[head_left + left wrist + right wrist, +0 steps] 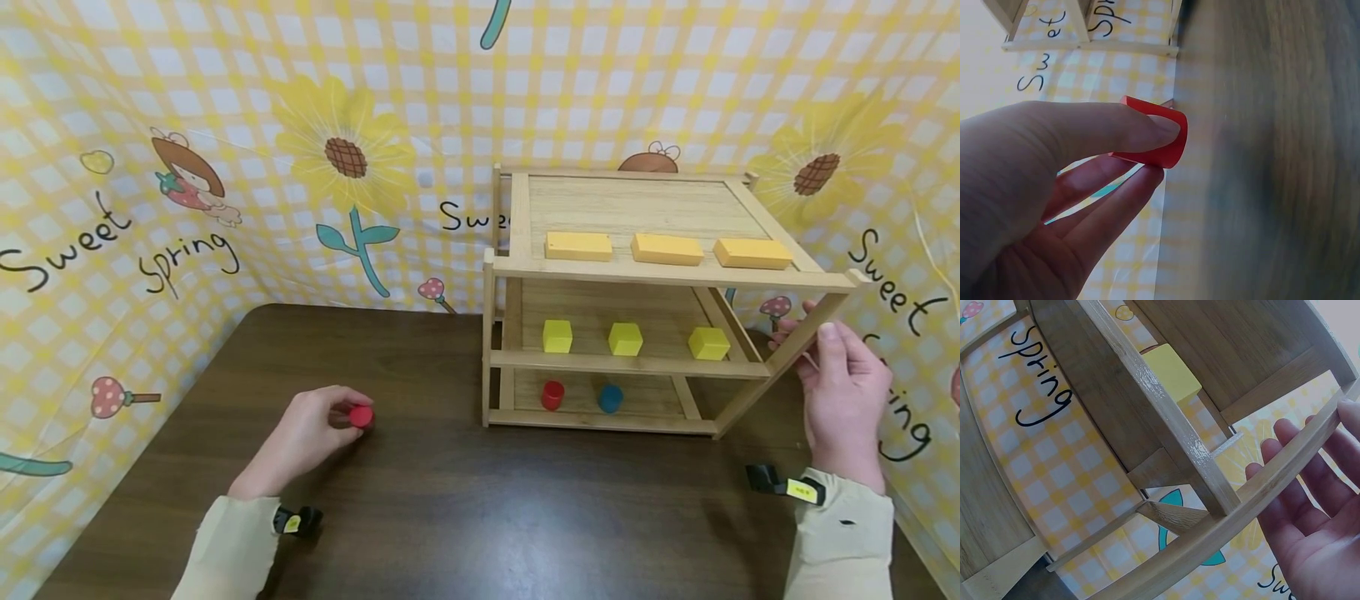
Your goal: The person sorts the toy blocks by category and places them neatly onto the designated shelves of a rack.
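Observation:
My left hand (318, 429) pinches a red cylinder block (362, 416) between thumb and fingers, just above the dark table. In the left wrist view the thumb lies across the side of the red cylinder block (1175, 140). On the right, my right hand (843, 383) holds the front right post of a three-tier wooden shelf (600, 361), thumb on the near side. The right wrist view shows its fingers (1291, 494) behind that post. On the bottom tier stand another red cylinder (552, 395) and a blue cylinder (611, 398).
Three yellow cubes (626, 339) sit in a row on the middle tier. Three orange-yellow rectangular blocks (667, 249) lie along the front of the top tier. Behind the brown table (450, 508) hangs a yellow checked cloth (420, 100) with sunflowers.

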The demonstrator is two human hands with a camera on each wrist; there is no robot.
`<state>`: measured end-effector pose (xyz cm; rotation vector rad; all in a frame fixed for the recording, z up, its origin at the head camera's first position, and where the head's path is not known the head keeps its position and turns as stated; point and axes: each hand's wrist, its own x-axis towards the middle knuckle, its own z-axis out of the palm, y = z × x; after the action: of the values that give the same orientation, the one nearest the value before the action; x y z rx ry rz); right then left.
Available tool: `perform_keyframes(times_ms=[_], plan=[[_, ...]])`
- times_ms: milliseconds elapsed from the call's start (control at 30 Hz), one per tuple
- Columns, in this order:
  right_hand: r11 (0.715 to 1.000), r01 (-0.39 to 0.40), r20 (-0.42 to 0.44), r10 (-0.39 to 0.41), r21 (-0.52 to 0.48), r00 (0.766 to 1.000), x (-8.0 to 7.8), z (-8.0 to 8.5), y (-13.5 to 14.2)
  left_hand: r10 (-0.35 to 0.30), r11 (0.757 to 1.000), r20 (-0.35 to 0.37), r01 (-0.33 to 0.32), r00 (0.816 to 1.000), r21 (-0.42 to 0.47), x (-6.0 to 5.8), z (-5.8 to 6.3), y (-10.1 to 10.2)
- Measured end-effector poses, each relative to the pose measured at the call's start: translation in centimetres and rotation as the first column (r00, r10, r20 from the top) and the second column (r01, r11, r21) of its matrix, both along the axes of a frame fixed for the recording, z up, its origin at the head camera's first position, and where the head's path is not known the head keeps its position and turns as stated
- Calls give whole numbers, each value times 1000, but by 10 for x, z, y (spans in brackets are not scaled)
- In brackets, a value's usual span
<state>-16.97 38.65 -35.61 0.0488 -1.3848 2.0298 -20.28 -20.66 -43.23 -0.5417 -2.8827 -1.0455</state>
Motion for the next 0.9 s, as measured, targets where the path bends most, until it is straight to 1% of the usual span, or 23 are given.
perform_keyframes(times_ms=[167,300,600,767,900], plan=[[1000,7,13,-7,9,1000,0,-1,0,-27,1000,10,27,1000,3,0,-2,8],[1000,5,4,-5,9,1000,0,-1,1,-45,999,3,45,999,14,0,-2,14],[1000,0,-9,0,-3,1000,0,1,0,-100,994,-21,101,995,33,0,0,29],[1000,0,0,0,-9,1000,0,1,0,-125,991,-19,125,992,39,-1,1,37],[1000,-2,-12,2,-10,1000,0,1,-1,-137,990,-19,138,990,38,0,3,42]])
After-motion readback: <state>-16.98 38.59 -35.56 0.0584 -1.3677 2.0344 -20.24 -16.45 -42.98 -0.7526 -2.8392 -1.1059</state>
